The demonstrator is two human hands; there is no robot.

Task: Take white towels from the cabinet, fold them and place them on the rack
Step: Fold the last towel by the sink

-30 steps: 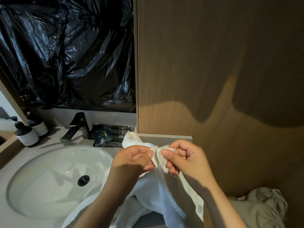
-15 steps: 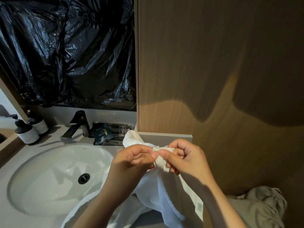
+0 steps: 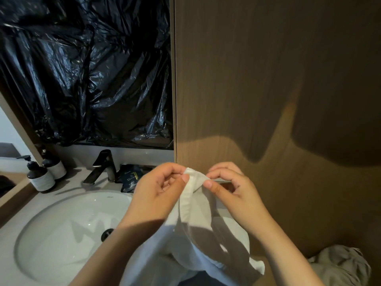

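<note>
So the white towel hangs straight for folding, I pinch its top hem with left hand and right hand, close together.

- A sink basin sits in the table, at left.
- Behind it stands a faucet, with pump bottles further left and a packet just right.
- A plastic sheet hangs above the faucet, beside a wood panel on its right.
- Nearest, the left hand and right hand pinch a towel hanging between them.
- A crumpled cloth lies far right.
</note>
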